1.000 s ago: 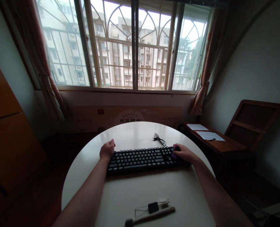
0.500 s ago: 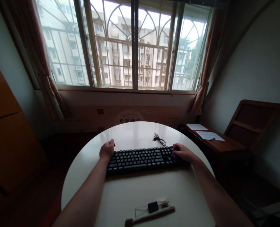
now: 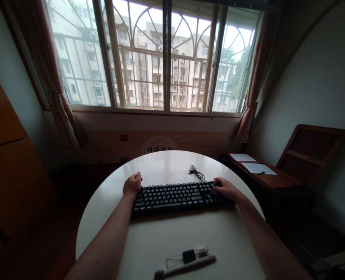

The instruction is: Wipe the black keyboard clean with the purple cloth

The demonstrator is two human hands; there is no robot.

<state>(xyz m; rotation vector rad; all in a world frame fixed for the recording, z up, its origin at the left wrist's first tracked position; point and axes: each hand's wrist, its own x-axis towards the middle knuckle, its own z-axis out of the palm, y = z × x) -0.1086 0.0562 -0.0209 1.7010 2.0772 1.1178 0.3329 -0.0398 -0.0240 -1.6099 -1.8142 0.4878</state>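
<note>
A black keyboard (image 3: 169, 197) with grey and black keys lies across the round white table. Beside its left rear corner is my left hand (image 3: 132, 184), fingers curled into a fist; whether anything is inside I cannot see. Over the number pad at the right end, my right hand (image 3: 227, 189) is closed on a small purple thing (image 3: 214, 190), partly hidden by the fingers, its kind unclear. A coiled black cable (image 3: 196, 172) lies behind the keyboard. Towards me lie a toothbrush-like brush (image 3: 184, 266) and a small black piece with thin wire loops (image 3: 189, 255).
The rounded edge of the white table (image 3: 99, 210) curves around the workspace. To the right, a wooden chair (image 3: 289, 181) carries paper sheets (image 3: 258, 168) and a pen (image 3: 260, 173). A barred window and a printed cardboard box (image 3: 190, 142) are beyond the table.
</note>
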